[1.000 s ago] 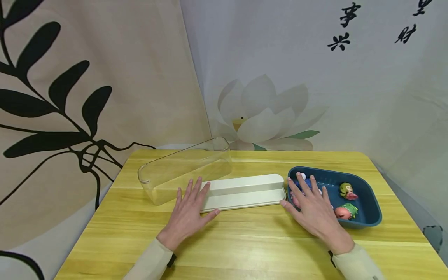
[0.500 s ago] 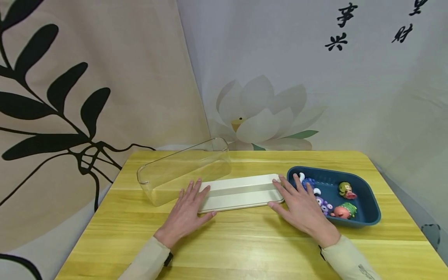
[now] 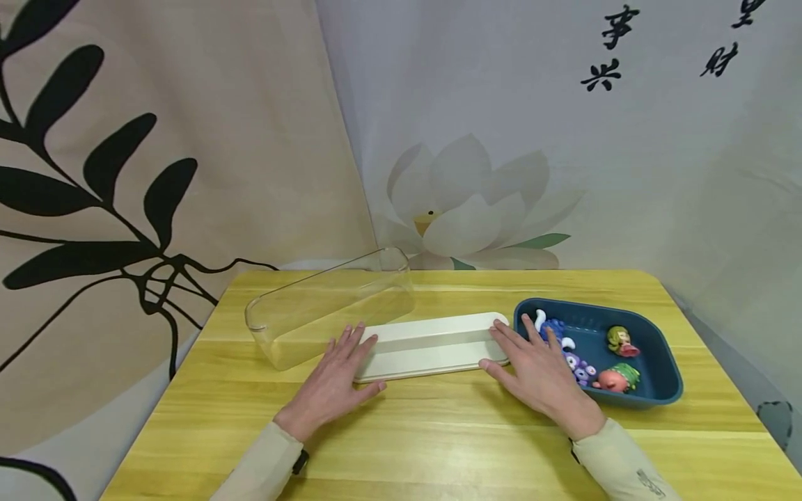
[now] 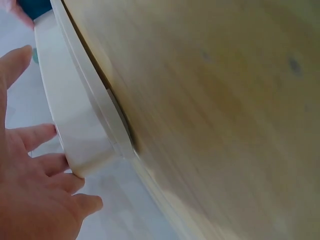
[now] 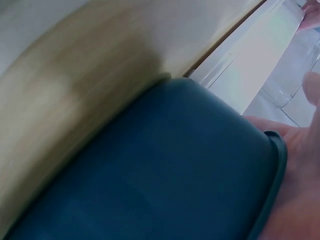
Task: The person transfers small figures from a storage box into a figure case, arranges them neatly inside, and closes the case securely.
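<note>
A long white tray-like base [image 3: 432,358] with a raised strip along its back lies mid-table. My left hand [image 3: 328,386] has its fingers spread at the left end of this base; in the left wrist view the fingertips meet its edge. At the other end is my right hand [image 3: 541,376], fingers extended, some over the white base and others over the near-left rim of a dark blue basin [image 3: 664,379]. Inside the basin lie small toy figures: a blue one [image 3: 553,330], a purple one [image 3: 580,370], a pink-and-green one [image 3: 618,378] and a green-haired one [image 3: 622,342].
Behind the white base, at the back left, a clear long box [image 3: 282,351] stands at a slant on the wooden table [image 3: 426,445]. A printed cloth [image 3: 263,160] hangs behind the table's back edge. Beyond the basin, the table's right edge slopes away.
My right hand has moved left from over the basin to the right end of the white base, uncovering more of the toys. My left hand has barely shifted.
</note>
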`<state>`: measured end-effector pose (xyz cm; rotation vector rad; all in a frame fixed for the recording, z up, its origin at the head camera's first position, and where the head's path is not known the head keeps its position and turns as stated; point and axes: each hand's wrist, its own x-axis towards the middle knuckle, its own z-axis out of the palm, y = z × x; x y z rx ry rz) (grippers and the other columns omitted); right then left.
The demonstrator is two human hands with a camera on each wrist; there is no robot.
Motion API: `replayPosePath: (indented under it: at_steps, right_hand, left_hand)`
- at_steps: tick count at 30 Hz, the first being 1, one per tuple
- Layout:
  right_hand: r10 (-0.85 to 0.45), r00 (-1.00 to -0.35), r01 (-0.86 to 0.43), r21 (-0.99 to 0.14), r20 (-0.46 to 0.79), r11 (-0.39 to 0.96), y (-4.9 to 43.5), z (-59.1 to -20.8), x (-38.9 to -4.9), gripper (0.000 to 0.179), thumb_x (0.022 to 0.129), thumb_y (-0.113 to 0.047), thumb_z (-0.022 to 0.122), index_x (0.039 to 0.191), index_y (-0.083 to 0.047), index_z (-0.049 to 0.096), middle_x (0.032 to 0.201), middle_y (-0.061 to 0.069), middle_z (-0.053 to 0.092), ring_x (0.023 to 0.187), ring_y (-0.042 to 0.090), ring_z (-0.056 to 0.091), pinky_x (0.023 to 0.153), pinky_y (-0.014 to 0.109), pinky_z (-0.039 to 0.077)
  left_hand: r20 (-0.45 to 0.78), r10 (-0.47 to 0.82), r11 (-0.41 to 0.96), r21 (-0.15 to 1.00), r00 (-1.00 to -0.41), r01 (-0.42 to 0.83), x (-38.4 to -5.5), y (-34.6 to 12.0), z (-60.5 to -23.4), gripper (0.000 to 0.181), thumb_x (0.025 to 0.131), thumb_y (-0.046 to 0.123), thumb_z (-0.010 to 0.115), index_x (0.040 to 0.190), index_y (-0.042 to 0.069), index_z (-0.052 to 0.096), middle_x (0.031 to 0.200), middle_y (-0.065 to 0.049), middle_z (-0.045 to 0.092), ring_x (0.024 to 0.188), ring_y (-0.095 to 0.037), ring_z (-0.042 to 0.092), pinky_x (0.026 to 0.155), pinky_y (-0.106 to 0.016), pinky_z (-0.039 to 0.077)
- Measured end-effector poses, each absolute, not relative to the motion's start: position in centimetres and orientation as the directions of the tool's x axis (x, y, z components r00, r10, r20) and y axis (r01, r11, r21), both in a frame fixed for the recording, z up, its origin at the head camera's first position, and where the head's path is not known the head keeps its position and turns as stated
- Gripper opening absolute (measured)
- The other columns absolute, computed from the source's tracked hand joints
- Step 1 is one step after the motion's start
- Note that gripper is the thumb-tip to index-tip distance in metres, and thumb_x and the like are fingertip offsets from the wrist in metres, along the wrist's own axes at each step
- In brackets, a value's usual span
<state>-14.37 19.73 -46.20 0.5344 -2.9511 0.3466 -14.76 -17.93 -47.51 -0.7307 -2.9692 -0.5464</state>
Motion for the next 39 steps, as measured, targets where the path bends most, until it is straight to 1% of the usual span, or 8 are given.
replayPosePath:
  at_steps: [6, 13, 17, 21, 25, 29, 33, 39]
  right_hand:
    - [-0.335, -0.928, -0.364, -0.208, 0.165, 0.908, 19.8, -46.3, -14.1, 0.073, 0.103, -0.065, 0.047, 0.154, -0.013, 0.051, 0.162, 0.005, 0.043, 0.151, 0.049, 0.026, 0.114, 0.081, 0.02]
    - [-0.328, -0.931, -0.356, -0.198, 0.161, 0.913, 20.1, -46.3, -14.0, 0.071, 0.103, -0.063, 0.049, 0.154, -0.013, 0.052, 0.162, 0.005, 0.044, 0.151, 0.048, 0.027, 0.114, 0.082, 0.02]
    - [-0.331, -0.931, -0.36, -0.238, 0.156, 0.902, 20.2, -46.1, -14.1, 0.074, 0.103, -0.065, 0.048, 0.156, -0.013, 0.049, 0.163, 0.006, 0.041, 0.152, 0.047, 0.025, 0.115, 0.081, 0.017]
    - [-0.3, -0.939, -0.341, -0.34, 0.168, 0.877, 21.2, -45.2, -14.3, 0.075, 0.102, -0.065, 0.049, 0.157, -0.013, 0.046, 0.165, 0.009, 0.038, 0.153, 0.046, 0.023, 0.117, 0.079, 0.015]
    - [-0.24, -0.954, -0.295, -0.412, 0.181, 0.862, 23.3, -44.2, -14.3, 0.075, 0.103, -0.06, 0.053, 0.158, -0.011, 0.044, 0.165, 0.013, 0.036, 0.152, 0.048, 0.025, 0.117, 0.079, 0.018]
    - [-0.202, -0.964, -0.258, -0.442, 0.171, 0.859, 25.4, -43.7, -14.2, 0.077, 0.102, -0.056, 0.058, 0.159, -0.007, 0.04, 0.164, 0.019, 0.037, 0.149, 0.053, 0.027, 0.115, 0.078, 0.024]
    - [-0.178, -0.977, -0.213, -0.462, 0.117, 0.861, 26.9, -43.6, -13.9, 0.082, 0.101, -0.057, 0.06, 0.16, -0.005, 0.037, 0.164, 0.023, 0.034, 0.148, 0.055, 0.026, 0.112, 0.079, 0.028]
    - [-0.147, -0.987, -0.163, -0.438, 0.069, 0.884, 28.3, -43.9, -13.4, 0.087, 0.099, -0.06, 0.06, 0.16, -0.004, 0.035, 0.162, 0.029, 0.034, 0.146, 0.056, 0.029, 0.109, 0.08, 0.032]
  left_hand:
    - [0.089, 0.476, 0.811, 0.341, -0.875, 0.476, -14.9, -18.6, -47.4, 0.086, 0.095, 0.05, 0.073, 0.162, 0.01, 0.036, 0.171, -0.013, 0.011, 0.157, -0.036, 0.013, 0.127, -0.059, 0.017]
    - [0.12, 0.543, 0.767, 0.332, -0.831, 0.549, -15.5, -19.7, -47.3, 0.081, 0.091, 0.028, 0.082, 0.16, 0.013, 0.042, 0.169, -0.016, 0.023, 0.156, -0.037, 0.019, 0.125, -0.061, 0.022]
    - [0.135, 0.575, 0.749, 0.31, -0.807, 0.585, -15.8, -20.1, -47.3, 0.081, 0.089, 0.021, 0.084, 0.159, 0.013, 0.043, 0.169, -0.014, 0.024, 0.156, -0.036, 0.02, 0.125, -0.06, 0.023]
    - [0.143, 0.594, 0.742, 0.282, -0.792, 0.608, -16.0, -20.5, -47.4, 0.083, 0.088, 0.02, 0.084, 0.159, 0.013, 0.043, 0.169, -0.014, 0.024, 0.156, -0.035, 0.021, 0.124, -0.058, 0.025]
    - [0.158, 0.602, 0.737, 0.267, -0.783, 0.621, -16.2, -20.8, -47.6, 0.086, 0.087, 0.02, 0.086, 0.159, 0.011, 0.041, 0.169, -0.015, 0.026, 0.154, -0.036, 0.026, 0.124, -0.054, 0.029]
    - [0.174, 0.603, 0.733, 0.263, -0.778, 0.627, -16.4, -20.9, -47.7, 0.09, 0.085, 0.021, 0.087, 0.16, 0.009, 0.038, 0.169, -0.016, 0.027, 0.153, -0.036, 0.029, 0.123, -0.052, 0.031]
    - [0.169, 0.6, 0.736, 0.268, -0.782, 0.622, -16.6, -21.0, -47.7, 0.092, 0.085, 0.022, 0.087, 0.161, 0.01, 0.036, 0.17, -0.015, 0.025, 0.154, -0.036, 0.028, 0.121, -0.052, 0.033]
    - [0.155, 0.591, 0.735, 0.299, -0.791, 0.608, -16.6, -20.8, -47.7, 0.091, 0.087, 0.026, 0.086, 0.161, 0.012, 0.037, 0.171, -0.013, 0.023, 0.155, -0.035, 0.024, 0.12, -0.056, 0.035]
